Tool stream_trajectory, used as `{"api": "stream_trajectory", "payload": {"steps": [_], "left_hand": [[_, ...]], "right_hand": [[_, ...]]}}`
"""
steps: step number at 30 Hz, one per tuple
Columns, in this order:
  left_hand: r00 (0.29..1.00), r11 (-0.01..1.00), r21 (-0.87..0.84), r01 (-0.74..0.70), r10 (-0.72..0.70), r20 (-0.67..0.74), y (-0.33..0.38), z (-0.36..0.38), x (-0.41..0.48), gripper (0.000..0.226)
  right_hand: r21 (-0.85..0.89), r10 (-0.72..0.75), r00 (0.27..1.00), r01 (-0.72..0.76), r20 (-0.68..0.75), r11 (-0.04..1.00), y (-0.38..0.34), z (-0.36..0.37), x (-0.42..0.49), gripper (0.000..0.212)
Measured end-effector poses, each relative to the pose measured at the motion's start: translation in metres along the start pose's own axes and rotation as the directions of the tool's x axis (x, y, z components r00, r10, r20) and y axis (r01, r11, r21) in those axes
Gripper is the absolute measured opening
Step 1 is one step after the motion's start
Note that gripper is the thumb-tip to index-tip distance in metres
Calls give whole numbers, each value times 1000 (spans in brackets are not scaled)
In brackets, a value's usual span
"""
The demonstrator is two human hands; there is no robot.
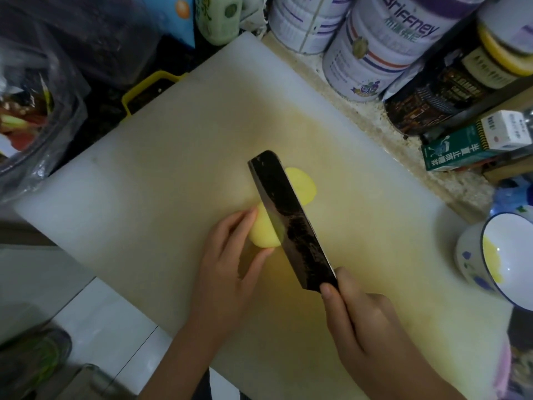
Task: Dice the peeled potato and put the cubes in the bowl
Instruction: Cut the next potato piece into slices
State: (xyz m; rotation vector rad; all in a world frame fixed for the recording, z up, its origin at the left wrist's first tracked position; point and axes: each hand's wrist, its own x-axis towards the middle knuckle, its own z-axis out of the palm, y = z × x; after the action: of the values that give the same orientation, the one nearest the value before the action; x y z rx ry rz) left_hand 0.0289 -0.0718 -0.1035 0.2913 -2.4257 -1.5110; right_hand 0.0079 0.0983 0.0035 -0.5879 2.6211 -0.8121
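A peeled yellow potato (264,230) lies on the white cutting board (173,168), and my left hand (230,264) holds it from the left with curled fingers. A dark cleaver (288,217) stands in the potato, its blade running from upper left to lower right. My right hand (363,333) grips the cleaver's handle at the lower right. A cut potato slice (301,184) lies flat on the board just right of the blade. The white bowl (501,255) with a blue rim and flower pattern sits tilted at the board's right edge.
Large tins (380,50) and boxes (473,142) crowd the counter behind the board at the upper right. A clear plastic bag (34,111) with vegetable scraps sits at the left. A yellow-rimmed tray (144,90) shows beyond the board's upper left edge.
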Motion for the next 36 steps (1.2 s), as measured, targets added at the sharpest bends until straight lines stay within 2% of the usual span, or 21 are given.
{"api": "stream_trajectory", "payload": {"steps": [5,9,17,22,28,30,33,36], "left_hand": [[1000,999,20,-25,25,-4,-2,1,0,52],[1000,1000,11,-4,4,2,0,0,0,52],[999,999,32,-22,23,-29,4,0,1,52],[998,998,50,-37,39,-42,4,0,0,52],[999,998,69,2,1,-42,3,1,3,51],[998,997,71,24,-20,-54,3,1,4,50],[998,998,65,22,-18,-67,4,1,3,45],[999,999,47,2,1,-54,7,0,6,49]], "right_hand": [[-61,-25,999,26,28,998,-1,1,0,6],[-99,-10,999,13,34,995,-8,1,2,14],[-144,-24,998,33,62,989,-11,7,11,10],[-176,-10,994,29,110,984,-11,12,18,17],[-267,62,986,-19,153,963,-9,29,31,21],[-254,55,990,-20,128,967,-10,29,32,24],[-112,51,992,-38,118,993,-4,25,32,24],[-165,45,993,-26,112,986,-1,21,28,22]]}}
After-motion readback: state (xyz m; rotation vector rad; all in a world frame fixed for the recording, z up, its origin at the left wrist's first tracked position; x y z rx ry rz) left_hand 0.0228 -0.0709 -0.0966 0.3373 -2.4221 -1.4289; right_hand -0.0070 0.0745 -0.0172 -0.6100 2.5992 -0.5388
